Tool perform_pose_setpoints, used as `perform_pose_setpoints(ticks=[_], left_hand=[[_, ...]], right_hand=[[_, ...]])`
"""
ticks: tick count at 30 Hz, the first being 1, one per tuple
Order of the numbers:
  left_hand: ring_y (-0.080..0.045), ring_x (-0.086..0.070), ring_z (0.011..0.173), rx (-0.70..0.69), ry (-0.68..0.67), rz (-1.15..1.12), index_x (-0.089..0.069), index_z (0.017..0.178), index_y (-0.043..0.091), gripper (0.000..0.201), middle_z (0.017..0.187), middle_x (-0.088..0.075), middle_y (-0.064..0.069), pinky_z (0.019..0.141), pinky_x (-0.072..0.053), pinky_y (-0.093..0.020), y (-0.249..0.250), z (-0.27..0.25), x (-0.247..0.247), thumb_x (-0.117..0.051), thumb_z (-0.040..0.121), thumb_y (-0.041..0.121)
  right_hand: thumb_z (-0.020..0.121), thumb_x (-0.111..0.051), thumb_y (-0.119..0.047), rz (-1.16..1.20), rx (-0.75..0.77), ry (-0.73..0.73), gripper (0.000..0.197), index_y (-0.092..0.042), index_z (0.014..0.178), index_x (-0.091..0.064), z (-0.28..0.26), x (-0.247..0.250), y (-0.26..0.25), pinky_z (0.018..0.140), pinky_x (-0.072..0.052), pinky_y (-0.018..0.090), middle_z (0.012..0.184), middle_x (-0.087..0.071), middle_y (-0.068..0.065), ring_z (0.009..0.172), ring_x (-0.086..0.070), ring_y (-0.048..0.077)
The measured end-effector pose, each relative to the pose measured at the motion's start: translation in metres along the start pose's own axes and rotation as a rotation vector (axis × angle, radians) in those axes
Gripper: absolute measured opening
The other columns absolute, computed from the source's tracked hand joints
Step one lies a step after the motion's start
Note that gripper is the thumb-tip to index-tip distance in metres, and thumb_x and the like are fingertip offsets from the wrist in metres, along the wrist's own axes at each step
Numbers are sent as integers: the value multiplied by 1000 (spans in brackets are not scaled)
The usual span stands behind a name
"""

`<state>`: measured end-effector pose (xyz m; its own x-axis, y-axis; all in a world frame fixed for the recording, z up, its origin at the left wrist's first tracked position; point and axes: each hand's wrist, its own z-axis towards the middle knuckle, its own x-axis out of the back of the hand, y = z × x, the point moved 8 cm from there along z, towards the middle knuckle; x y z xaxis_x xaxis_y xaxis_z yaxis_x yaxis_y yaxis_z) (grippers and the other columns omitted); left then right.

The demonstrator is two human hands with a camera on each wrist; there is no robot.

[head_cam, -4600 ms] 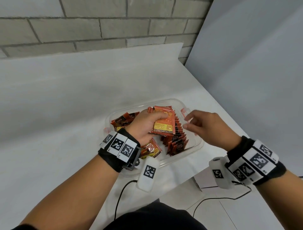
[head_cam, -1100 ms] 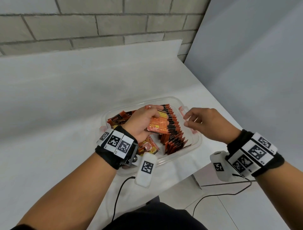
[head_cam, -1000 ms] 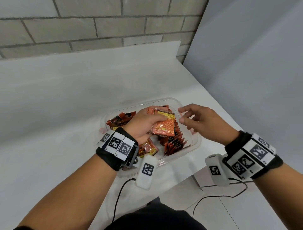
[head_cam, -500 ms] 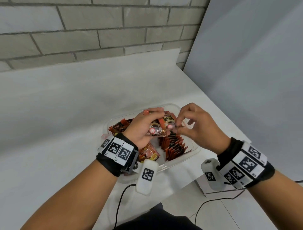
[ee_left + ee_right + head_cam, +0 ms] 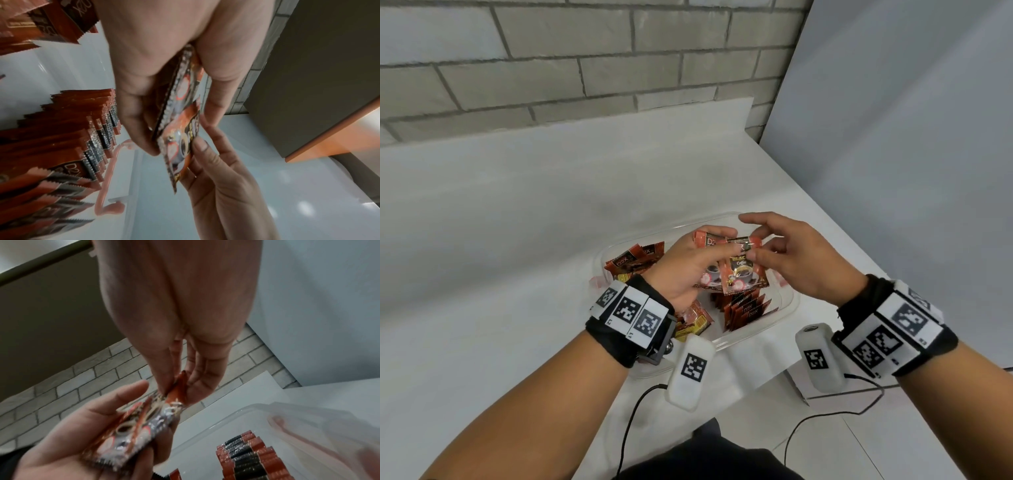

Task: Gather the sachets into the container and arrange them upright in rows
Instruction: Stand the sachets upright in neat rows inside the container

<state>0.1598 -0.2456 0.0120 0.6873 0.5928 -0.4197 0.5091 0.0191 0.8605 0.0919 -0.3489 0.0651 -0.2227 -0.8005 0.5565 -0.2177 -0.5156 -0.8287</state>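
Observation:
A clear plastic container point(image 5: 789, 310) sits on the white table. Inside it, a row of upright red-and-black sachets point(image 5: 746, 310) runs along the right side; the same row point(image 5: 61, 138) shows in the left wrist view. Loose sachets point(image 5: 631, 262) lie flat at the container's left end. Above the container, my left hand point(image 5: 690, 265) grips a small stack of sachets point(image 5: 131, 434), printed faces toward me. My right hand point(image 5: 794, 260) pinches the top edge of the front sachet point(image 5: 743, 277) between thumb and fingers, seen edge-on as the front sachet point(image 5: 180, 146).
The white table point(image 5: 517, 240) extends left and back to a brick wall point(image 5: 585, 68). A grey panel point(image 5: 893, 137) borders the table's right side. The table's front edge lies just below the container, with cables point(image 5: 630, 421) hanging there. The container has a red latch point(image 5: 111, 178).
My left hand lifted its stack of sachets and turned the faces toward me. My right hand moved in from the container's right rim and pinched the front sachet.

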Motion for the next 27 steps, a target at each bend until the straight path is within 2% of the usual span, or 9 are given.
perform_pose_setpoints(ticks=[2,4,6,10,14,17,21,24,27], left_hand=[[-25,-65,78,109,35,-30,-62,95,15,10,88,-67,-9,73,-54,-41,-6,-2,4,-61,89,24],[-17,-60,69,196,103,-7,-62,93,19,16,79,-61,-3,74,-55,-45,-13,-2,15,-59,90,34],[-14,-56,68,253,132,40,-61,92,20,17,77,-55,-1,78,-56,-49,-21,-1,23,-58,91,37],[-13,-54,65,337,130,84,-60,94,20,17,74,-54,1,85,-50,-58,-30,0,23,-57,92,37],[-13,-54,65,381,107,94,-59,94,21,17,75,-53,2,88,-47,-60,-34,3,17,-57,91,38],[-12,-54,65,405,93,121,-58,90,21,17,74,-53,2,91,-45,-62,-36,6,12,-57,91,38],[-14,-54,71,427,64,189,-59,94,21,19,77,-52,1,94,-42,-63,-36,11,5,-56,91,40],[-14,-54,74,441,57,224,-60,92,23,18,81,-51,0,95,-42,-62,-38,13,3,-57,91,40],[-14,-54,73,460,51,242,-59,94,22,19,79,-51,0,95,-43,-62,-42,15,2,-56,91,40]], right_hand=[[91,-59,-4,-67,-34,-44,33,-21,119,-59,-2,4,6,63,-53,20,95,-61,2,77,-67,20],[92,-56,-4,-175,-73,-88,19,-16,105,-63,-5,6,17,76,-55,30,99,-65,2,83,-66,22],[93,-54,-4,-253,-86,-146,14,-16,97,-61,-11,4,26,81,-52,33,93,-67,0,83,-65,20],[93,-52,-4,-364,-103,-270,23,-26,90,-57,-20,-5,38,76,-50,31,88,-68,1,83,-62,20],[93,-50,-4,-415,-89,-343,18,-20,94,-58,-23,-15,43,73,-47,31,86,-67,3,80,-60,26],[94,-50,-7,-472,-64,-358,16,-17,98,-62,-24,-19,44,73,-47,25,90,-68,-1,81,-61,18],[93,-56,-18,-584,3,-354,15,-19,98,-70,-27,-23,44,78,-43,14,98,-64,-4,85,-57,6],[93,-58,-19,-629,29,-337,16,-18,100,-72,-26,-26,43,82,-45,22,99,-56,0,86,-57,13],[95,-54,-19,-677,6,-364,19,-18,103,-71,-23,-27,42,82,-46,28,99,-59,0,87,-57,15]])
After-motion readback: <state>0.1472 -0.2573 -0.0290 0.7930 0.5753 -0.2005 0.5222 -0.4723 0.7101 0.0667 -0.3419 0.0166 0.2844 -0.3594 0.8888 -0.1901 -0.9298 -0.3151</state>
